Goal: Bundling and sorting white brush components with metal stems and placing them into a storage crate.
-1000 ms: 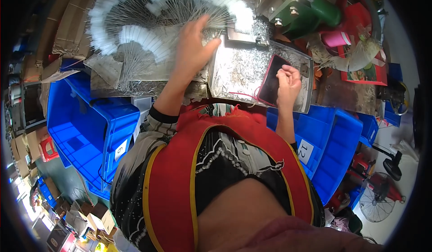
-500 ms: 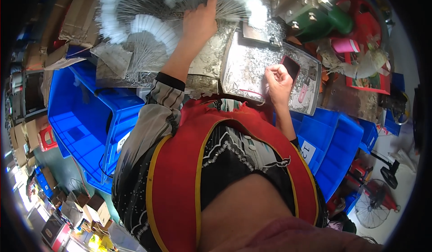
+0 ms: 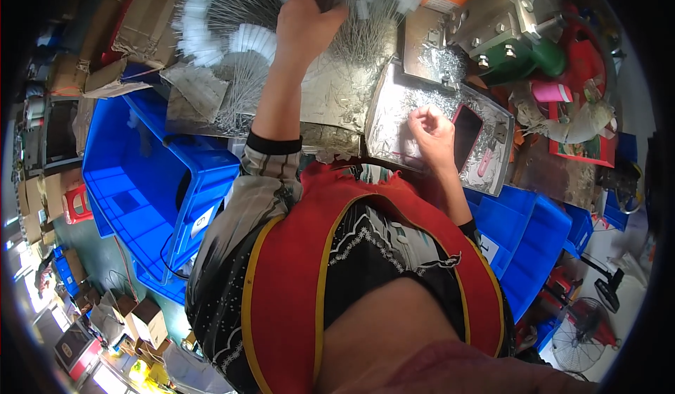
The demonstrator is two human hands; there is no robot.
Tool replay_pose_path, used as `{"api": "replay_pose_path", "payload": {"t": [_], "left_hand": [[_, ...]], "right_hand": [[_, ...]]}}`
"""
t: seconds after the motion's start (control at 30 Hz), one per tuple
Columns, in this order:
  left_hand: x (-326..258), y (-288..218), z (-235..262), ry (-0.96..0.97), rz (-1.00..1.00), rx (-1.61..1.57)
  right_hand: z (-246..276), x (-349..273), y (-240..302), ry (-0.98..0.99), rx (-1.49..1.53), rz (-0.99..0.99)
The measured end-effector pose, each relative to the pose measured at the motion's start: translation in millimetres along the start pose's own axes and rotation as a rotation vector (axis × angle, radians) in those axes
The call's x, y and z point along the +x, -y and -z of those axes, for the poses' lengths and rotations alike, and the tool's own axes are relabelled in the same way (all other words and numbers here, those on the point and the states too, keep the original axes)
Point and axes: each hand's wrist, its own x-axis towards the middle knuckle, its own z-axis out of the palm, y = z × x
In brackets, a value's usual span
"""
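Note:
My left hand (image 3: 306, 32) reaches to the far edge of view over fanned bundles of thin metal wires with white ends (image 3: 200, 32). Its thumb and a stretched finger stand apart, with part of the fingers cut off by the top edge. My right hand (image 3: 432, 132) hovers above a shallow metal tray (image 3: 376, 105) strewn with small shiny metal bits. Its fingers are curled into a pinch; whatever they hold, if anything, is too small to name. A dark phone (image 3: 467, 135) with a reddish edge lies in the tray beside that hand, near a small pink tool (image 3: 485, 162).
Bolted metal machinery (image 3: 496, 24) with a green part stands at the far right, near a pink spool (image 3: 551, 91). Blue bins flank me, one at left (image 3: 133, 176) and one at right (image 3: 531, 246). Cardboard (image 3: 148, 17) borders the far left; a fan (image 3: 580, 331) stands lower right.
The whole view has shifted a little. My left hand has moved farther away and its thumb now spreads sideways. My right hand stays over the tray, slightly farther from the phone, still pinched.

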Motion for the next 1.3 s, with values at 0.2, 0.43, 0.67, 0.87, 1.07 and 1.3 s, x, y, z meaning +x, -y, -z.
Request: {"api": "replay_pose_path", "payload": {"t": [0.2,0.43,0.67,0.87,1.07,1.3], "left_hand": [[-13.2,1.9,-4.6,-0.042,-0.040,-0.959],[-59.7,16.2,-24.7,-0.082,0.120,-1.175],[-106.2,48.6,-52.7,-0.022,0.310,-1.196],[-118.8,44.0,-44.2,0.051,0.149,-1.066],[-134.9,84.1,-68.7,0.125,-0.230,-0.291],[-112.6,36.7,2.8,0.250,0.023,-0.409]], "right_hand": [[-13.6,24.8,34.2,0.070,0.086,0.114],[-41.0,49.2,89.7,0.013,-0.196,0.554],[-74.8,26.6,54.8,0.444,-0.648,0.592],[-40.4,39.0,76.2,0.189,-0.262,0.483],[-31.8,51.6,128.8,0.214,-0.077,0.731],[-21.5,52.5,114.5,-0.022,0.113,0.613]]}}
